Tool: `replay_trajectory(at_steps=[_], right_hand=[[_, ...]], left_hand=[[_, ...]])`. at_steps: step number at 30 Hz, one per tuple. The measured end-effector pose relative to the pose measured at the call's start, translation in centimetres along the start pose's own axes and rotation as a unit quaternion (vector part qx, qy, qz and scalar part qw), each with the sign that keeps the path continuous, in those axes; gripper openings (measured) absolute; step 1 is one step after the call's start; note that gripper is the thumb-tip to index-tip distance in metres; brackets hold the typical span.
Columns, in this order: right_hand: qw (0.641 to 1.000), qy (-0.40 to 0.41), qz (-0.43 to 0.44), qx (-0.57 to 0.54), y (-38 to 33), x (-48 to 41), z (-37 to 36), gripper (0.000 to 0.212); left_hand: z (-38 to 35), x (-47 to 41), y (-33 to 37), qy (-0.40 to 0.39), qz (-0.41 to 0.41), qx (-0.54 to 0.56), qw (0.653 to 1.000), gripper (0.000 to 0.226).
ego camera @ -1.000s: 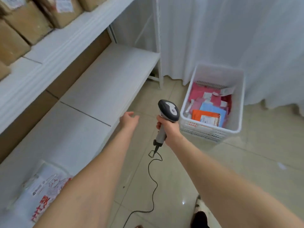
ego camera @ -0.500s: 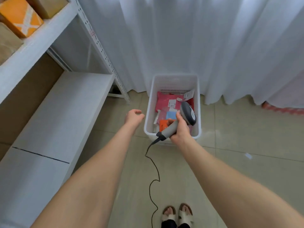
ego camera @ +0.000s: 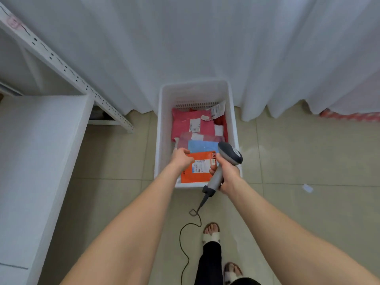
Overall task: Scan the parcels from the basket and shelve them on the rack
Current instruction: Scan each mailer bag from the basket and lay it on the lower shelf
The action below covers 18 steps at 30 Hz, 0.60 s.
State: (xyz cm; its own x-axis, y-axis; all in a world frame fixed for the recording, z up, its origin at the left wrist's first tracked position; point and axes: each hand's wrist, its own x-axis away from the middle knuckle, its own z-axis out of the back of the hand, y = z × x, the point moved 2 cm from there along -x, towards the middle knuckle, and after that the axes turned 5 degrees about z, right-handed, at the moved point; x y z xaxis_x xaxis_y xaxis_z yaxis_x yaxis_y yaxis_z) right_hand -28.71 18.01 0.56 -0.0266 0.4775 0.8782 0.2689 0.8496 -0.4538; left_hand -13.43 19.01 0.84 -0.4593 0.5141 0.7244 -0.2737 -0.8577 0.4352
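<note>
Leaving the basket open from above, hemming it in with four walls. Crowding its near end with the left hand gripping the orange parcel and the right hand gripping the scanner. Closing the far side with the curtain. Showing bare floor between basket and rack, trailing the cord near the feet.

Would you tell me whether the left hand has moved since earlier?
Yes. The left hand was outside the white basket, to its left; now it is inside its near left corner, pinching the orange parcel.
</note>
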Motion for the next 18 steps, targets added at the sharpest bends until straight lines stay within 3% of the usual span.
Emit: replay_trajectory(at_steps=[4,10,18], right_hand=[[1.000,0.018,-0.008,0.013,-0.1,-7.0,-0.3,0.040],[0.998,0.045,-0.017,0.042,0.6,-17.8,-0.1,0.018],[0.996,-0.019,-0.055,0.073,2.9,-29.7,0.1,0.020]], left_hand=[[-3.6,-7.0,-0.4,-0.034,0.005,-0.076,0.997,0.050],[-9.6,-17.5,-1.4,-0.051,-0.001,-0.183,0.982,0.065],[-16.7,-29.0,-3.6,-0.070,-0.028,-0.319,0.945,0.105]])
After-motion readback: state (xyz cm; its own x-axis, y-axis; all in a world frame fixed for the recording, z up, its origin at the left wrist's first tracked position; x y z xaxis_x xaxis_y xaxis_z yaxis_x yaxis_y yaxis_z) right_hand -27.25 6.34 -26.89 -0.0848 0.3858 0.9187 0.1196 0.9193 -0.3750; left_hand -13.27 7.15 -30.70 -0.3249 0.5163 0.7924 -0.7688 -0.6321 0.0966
